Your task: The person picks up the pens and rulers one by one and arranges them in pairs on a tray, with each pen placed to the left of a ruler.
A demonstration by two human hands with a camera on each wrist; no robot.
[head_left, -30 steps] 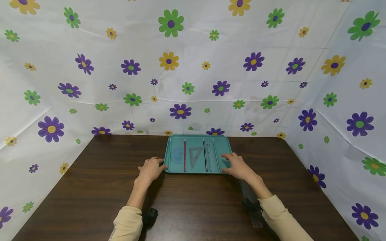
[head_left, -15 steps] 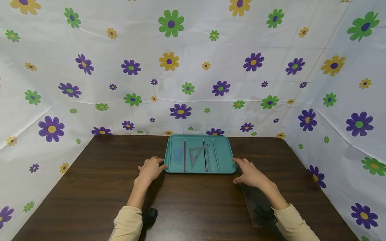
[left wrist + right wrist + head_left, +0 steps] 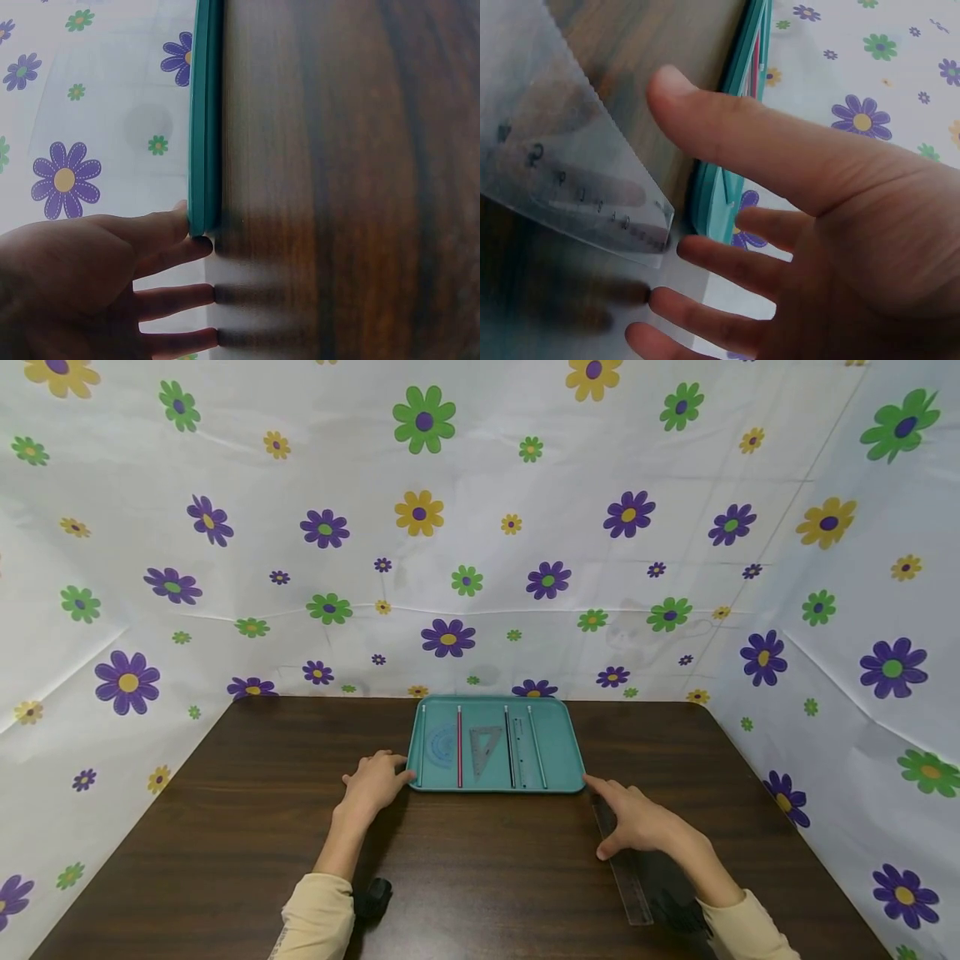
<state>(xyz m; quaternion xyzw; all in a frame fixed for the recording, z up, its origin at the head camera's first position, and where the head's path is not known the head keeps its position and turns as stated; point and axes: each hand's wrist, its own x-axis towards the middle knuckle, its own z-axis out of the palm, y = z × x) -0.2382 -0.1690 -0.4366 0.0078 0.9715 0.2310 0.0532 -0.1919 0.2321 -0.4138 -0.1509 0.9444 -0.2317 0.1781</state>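
Note:
My left hand (image 3: 375,782) rests at the front left corner of a teal tray (image 3: 562,756), thumb at the rim and fingers spread straight along the tabletop (image 3: 337,187). In the tray lie a blue protractor (image 3: 441,746), a red pencil (image 3: 460,747), a clear set square (image 3: 477,758), a black pencil (image 3: 509,747), a small clear ruler (image 3: 521,756) and two pale pencils. Past the tray's front right corner, my right hand (image 3: 637,818) hovers with thumb and fingers spread wide, holding nothing. Beside and partly under it lies a long clear ruler (image 3: 592,187), its far end hidden in the head view.
The dark wooden table (image 3: 480,877) runs up to a white flowered cloth (image 3: 480,543) behind the tray and along both sides. A black wrist strap piece (image 3: 372,899) sits by the left sleeve.
My right hand has drawn away from the tray's right side, moving right and toward me, to the long clear ruler. The left hand and the tray have not moved.

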